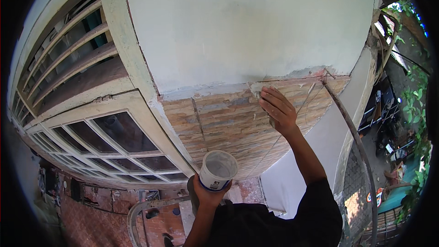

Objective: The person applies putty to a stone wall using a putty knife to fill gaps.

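Note:
My left hand (211, 194) is wrapped round the lower side of a white plastic tub (220, 168) with a dark blue band near its base. The tub is open at the top, and a pale grey-white paste shows inside it. My right hand (280, 110) is raised against the wall, its fingers closed on a thin, flat scraper (255, 88). Most of the scraper is hidden behind the fingers. It meets the wall where the smooth white plaster (256, 32) ends above the stone-patterned tiles (228, 119). A rough grey-white strip of filler (196, 91) runs along that joint.
At left stand a cream-framed paned window (123, 132) and wooden louvres (73, 48). A dark pipe or cable (352, 130) hangs down right of my arm. Below are reddish floor tiles (100, 210) and a curved metal frame (132, 215). Plants (416, 105) grow at far right.

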A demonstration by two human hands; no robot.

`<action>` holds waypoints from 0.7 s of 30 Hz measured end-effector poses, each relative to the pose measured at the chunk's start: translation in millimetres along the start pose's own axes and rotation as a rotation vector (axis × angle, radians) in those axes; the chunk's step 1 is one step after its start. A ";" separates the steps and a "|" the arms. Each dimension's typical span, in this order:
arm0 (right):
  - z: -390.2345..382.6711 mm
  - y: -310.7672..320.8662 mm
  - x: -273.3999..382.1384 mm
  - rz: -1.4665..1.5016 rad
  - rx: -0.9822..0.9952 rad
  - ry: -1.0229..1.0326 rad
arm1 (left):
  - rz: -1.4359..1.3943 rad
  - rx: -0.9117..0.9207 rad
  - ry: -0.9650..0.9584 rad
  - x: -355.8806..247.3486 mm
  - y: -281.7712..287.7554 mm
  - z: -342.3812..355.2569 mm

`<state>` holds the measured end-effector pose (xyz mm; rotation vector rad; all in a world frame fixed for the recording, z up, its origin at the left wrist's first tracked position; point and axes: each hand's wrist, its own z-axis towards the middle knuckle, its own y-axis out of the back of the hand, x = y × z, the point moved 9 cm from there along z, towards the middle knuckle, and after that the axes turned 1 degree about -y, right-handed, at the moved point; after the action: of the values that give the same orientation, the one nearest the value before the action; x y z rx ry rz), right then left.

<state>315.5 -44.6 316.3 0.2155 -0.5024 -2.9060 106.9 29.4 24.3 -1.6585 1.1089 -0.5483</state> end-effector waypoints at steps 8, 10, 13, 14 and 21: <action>-17.4 -29.1 -12.5 -0.140 0.206 0.039 | 0.012 0.008 0.023 5.8 12.0 5.3; -8.5 -17.7 -10.5 -0.123 0.278 0.004 | 0.018 -0.015 0.019 3.6 11.0 3.2; -4.5 6.9 -20.8 -0.041 0.377 -0.087 | 0.047 -0.036 0.016 4.8 4.6 0.1; -4.5 11.0 -27.2 0.040 0.405 -0.140 | 0.064 -0.044 0.004 3.4 2.8 -2.4; 4.0 -23.5 -5.1 0.139 0.327 -0.025 | 0.034 -0.035 -0.098 -11.2 17.9 -17.4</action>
<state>316.0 -20.5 312.4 0.1806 -0.9561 -2.6799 80.8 29.6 16.1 -1.6756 1.0780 -0.4240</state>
